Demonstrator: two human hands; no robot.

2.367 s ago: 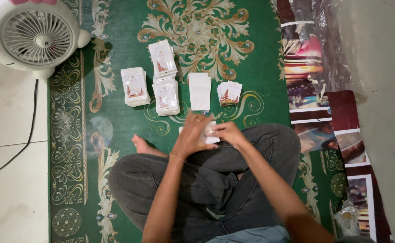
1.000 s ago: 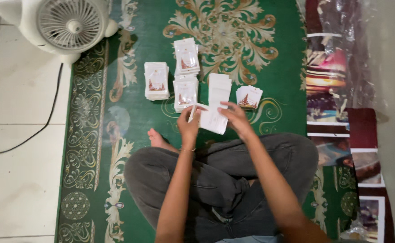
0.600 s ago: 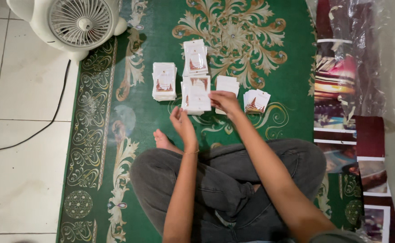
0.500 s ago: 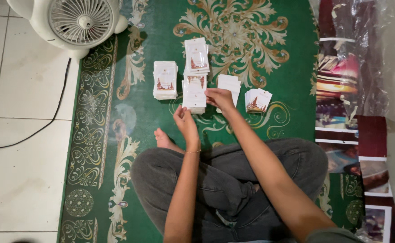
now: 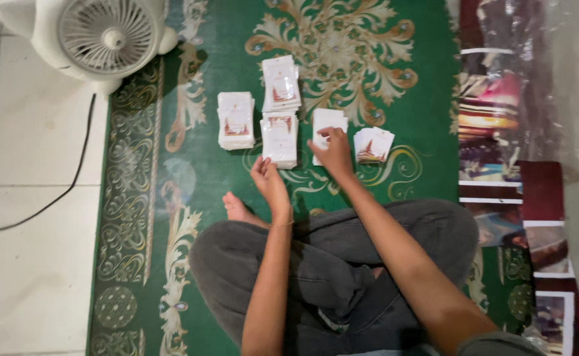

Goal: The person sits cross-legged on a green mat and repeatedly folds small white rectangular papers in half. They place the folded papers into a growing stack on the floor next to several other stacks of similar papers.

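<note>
A home floor: a green patterned rug (image 5: 395, 72) on pale tiles (image 5: 25, 217), a white fan (image 5: 104, 33), a person sitting cross-legged.

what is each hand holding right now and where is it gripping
Nothing is lifted. The right hand rests on top of the plain white stack; the left hand is open beside the printed stack.

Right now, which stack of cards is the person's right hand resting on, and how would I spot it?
On the green patterned rug, five white card stacks lie before the seated person. The right hand rests on the plain white stack, second from the right. Its neighbours show a reddish picture; this one shows none.
</note>
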